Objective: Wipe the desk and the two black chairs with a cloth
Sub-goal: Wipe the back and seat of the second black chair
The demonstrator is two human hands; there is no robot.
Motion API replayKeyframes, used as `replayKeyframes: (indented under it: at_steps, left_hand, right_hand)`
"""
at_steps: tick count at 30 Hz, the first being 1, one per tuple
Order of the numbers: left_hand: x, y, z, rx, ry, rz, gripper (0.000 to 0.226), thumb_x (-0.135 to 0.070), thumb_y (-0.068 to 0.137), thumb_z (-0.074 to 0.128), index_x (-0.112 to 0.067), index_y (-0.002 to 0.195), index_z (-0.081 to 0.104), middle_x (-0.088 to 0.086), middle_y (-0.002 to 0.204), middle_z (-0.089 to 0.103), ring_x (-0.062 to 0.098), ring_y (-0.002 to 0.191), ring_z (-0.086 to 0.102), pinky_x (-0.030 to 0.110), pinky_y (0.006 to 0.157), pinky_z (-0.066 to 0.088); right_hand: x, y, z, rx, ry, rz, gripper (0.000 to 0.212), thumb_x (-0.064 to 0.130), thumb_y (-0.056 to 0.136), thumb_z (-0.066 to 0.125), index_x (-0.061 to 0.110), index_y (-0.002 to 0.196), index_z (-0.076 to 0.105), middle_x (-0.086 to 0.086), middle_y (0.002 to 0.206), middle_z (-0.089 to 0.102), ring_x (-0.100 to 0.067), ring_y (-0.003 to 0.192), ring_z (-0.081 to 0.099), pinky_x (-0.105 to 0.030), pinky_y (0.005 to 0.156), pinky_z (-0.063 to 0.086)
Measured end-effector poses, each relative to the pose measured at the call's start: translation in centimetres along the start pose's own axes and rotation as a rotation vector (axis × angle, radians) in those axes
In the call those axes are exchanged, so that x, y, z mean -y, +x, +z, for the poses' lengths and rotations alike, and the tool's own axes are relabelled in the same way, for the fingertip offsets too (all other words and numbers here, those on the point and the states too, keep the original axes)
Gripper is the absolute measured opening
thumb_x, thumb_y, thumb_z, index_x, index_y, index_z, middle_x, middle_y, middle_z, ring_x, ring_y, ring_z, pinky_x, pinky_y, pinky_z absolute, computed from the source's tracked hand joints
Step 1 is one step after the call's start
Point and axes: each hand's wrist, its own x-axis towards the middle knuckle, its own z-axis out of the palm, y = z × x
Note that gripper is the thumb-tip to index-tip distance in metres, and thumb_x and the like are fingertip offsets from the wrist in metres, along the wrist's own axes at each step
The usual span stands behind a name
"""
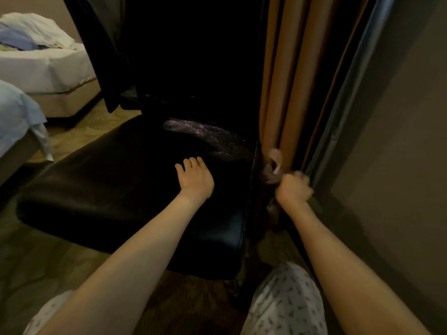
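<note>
A black padded chair (125,189) fills the middle of the head view, its tall back rising into shadow. A pale streak of dust or moisture (208,136) lies across the rear right of the seat. My left hand (194,178) rests flat on the seat, fingers straight. My right hand (294,189) grips a bunched greyish cloth (272,170) against the chair's right side, in the narrow gap by the curtain. The lower part of the cloth is hidden behind my fist. The desk and a second chair are out of view.
Orange and grey curtains (297,81) hang tight against the chair's right side, with a wall (399,141) beyond. Two beds with white sheets (46,68) stand at the left. Patterned carpet (36,262) lies in front. My knees in printed trousers (287,303) are at the bottom.
</note>
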Motion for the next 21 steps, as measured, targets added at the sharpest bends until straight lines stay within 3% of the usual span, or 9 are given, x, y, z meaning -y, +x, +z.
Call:
replayKeyframes:
  at_steps: [2, 8, 10, 16, 18, 21]
  left_hand:
    - [-0.3, 0.2, -0.1, -0.002, 0.028, 0.013, 0.067, -0.025, 0.093, 0.044, 0.000, 0.147, 0.011, 0.020, 0.148, 0.025, 0.036, 0.136, 0.023, 0.050, 0.111, 0.018]
    - [-1.3, 0.6, -0.5, 0.007, 0.111, 0.037, 0.062, -0.022, 0.095, 0.039, 0.001, 0.146, 0.012, 0.021, 0.148, 0.023, 0.036, 0.137, 0.021, 0.049, 0.111, 0.017]
    - [-1.6, 0.8, -0.4, 0.011, 0.112, 0.040, 0.061, -0.022, 0.096, 0.038, 0.000, 0.146, 0.013, 0.020, 0.148, 0.024, 0.036, 0.136, 0.022, 0.049, 0.111, 0.017]
    - [-1.8, 0.6, -0.4, 0.016, 0.091, 0.048, 0.062, -0.023, 0.095, 0.041, 0.000, 0.146, 0.014, 0.021, 0.146, 0.027, 0.037, 0.135, 0.024, 0.049, 0.110, 0.019]
    - [-1.6, 0.2, -0.4, 0.014, 0.084, 0.062, 0.061, -0.022, 0.095, 0.041, 0.000, 0.146, 0.016, 0.021, 0.146, 0.028, 0.037, 0.134, 0.025, 0.049, 0.110, 0.019]
    - [-1.2, -0.2, -0.4, 0.008, 0.081, 0.067, 0.060, -0.021, 0.095, 0.041, 0.001, 0.145, 0.018, 0.022, 0.145, 0.028, 0.038, 0.134, 0.026, 0.049, 0.110, 0.019]
  right_hand:
    - [-2.2, 0.0, 0.1, -0.028, 0.141, 0.067, 0.037, 0.018, 0.094, 0.047, 0.017, 0.131, 0.052, -0.013, 0.136, 0.041, -0.036, 0.127, 0.034, -0.047, 0.098, 0.041]
    - [-0.2, -3.1, -0.5, -0.115, 0.594, -0.061, 0.032, 0.016, 0.089, 0.048, 0.024, 0.116, 0.062, -0.013, 0.112, 0.059, -0.034, 0.105, 0.055, -0.042, 0.084, 0.050]
    - [1.2, -5.2, 0.0, -0.154, 0.725, -0.054, 0.033, 0.017, 0.086, 0.050, 0.025, 0.116, 0.063, -0.011, 0.111, 0.061, -0.032, 0.104, 0.057, -0.041, 0.085, 0.050]
    - [3.3, -8.7, 2.5, -0.278, 0.623, -0.001, 0.044, 0.024, 0.093, 0.051, 0.023, 0.137, 0.045, -0.007, 0.139, 0.038, -0.028, 0.125, 0.039, -0.038, 0.093, 0.041]
    - [2.3, -8.1, 3.3, -0.252, 0.642, 0.013, 0.046, 0.023, 0.093, 0.051, 0.022, 0.138, 0.044, -0.009, 0.138, 0.040, -0.030, 0.123, 0.041, -0.039, 0.093, 0.041]
    - [-0.3, -7.7, 5.7, -0.146, 0.469, 0.008, 0.045, 0.022, 0.093, 0.052, 0.022, 0.137, 0.044, -0.011, 0.138, 0.039, -0.032, 0.124, 0.041, -0.041, 0.091, 0.044]
